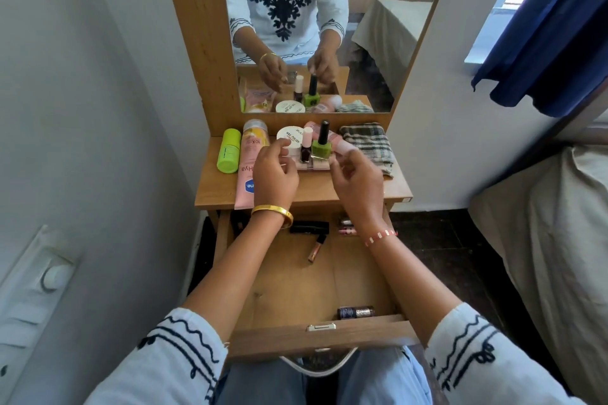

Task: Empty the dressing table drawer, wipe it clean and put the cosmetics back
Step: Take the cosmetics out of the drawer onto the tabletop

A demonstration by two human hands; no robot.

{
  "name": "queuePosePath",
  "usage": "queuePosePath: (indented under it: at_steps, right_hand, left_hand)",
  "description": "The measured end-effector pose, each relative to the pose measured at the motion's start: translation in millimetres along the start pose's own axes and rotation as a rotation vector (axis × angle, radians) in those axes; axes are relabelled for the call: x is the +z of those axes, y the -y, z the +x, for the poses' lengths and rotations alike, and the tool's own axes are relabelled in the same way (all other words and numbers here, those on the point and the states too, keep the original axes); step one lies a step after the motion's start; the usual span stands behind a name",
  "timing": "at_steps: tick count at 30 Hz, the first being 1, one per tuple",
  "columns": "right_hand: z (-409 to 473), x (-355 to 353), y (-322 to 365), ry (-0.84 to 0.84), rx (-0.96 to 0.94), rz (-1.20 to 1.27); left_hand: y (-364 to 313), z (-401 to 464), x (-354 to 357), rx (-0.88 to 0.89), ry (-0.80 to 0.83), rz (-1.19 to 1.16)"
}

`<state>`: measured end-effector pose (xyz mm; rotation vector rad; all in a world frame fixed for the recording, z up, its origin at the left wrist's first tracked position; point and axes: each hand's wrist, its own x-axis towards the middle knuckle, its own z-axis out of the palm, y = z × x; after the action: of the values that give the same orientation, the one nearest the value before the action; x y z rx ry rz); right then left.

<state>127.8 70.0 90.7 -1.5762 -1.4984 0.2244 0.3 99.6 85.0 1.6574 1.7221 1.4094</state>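
The wooden drawer (316, 337) is pulled out over my lap. On its floor lie a dark glitter nail polish bottle (355, 312), a lip gloss tube (316, 248), a black lipstick case (309, 227) and small tubes (347, 227). On the table top (316, 189) stand a green bottle (228, 154), a pink tube (250, 171), a white jar (289, 137), a dark nail polish (306, 150) and a green nail polish (321, 145). A pink bottle (342, 145) and a checked cloth (368, 145) lie beside them. My left hand (274, 174) hovers, fingers apart, by the jar. My right hand (357, 182), loosely curled, holds nothing visible beside the green polish.
A mirror (371, 52) in a wooden frame rises behind the table top and reflects my hands. A grey wall with a switch plate (49, 276) is close on the left. A bed (543, 240) and a blue curtain (552, 43) are on the right, with dark floor (437, 240) between.
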Motion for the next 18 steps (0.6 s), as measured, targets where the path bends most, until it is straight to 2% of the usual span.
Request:
queuePosePath:
  at_steps: [3, 5, 8, 10, 14, 16, 18]
  right_hand:
    - [-35, -2, -8, 0.225, 0.107, -0.026]
    - [-50, 8, -23, 0.464, 0.209, -0.106]
    - [-62, 27, -44, 0.763, 0.239, -0.275]
    - [-67, 35, -48, 0.82, 0.24, -0.311]
    - [-69, 44, -48, 0.817, 0.257, -0.367]
    - [-69, 45, -50, 0.784, 0.292, -0.388]
    - [-69, 44, -54, 0.732, 0.371, -0.302]
  left_hand:
    - [5, -25, -6, 0.052, 0.006, -0.065]
    - [11, -45, -6, 0.058, 0.05, -0.07]
    - [23, -71, -3, 0.029, 0.147, -0.064]
    - [31, -86, 1, 0.032, 0.194, -0.033]
    - [40, -100, 3, -0.018, 0.257, 0.03]
    - [42, -100, 3, -0.117, 0.281, 0.036]
    - [47, -99, 3, -0.263, 0.319, 0.033]
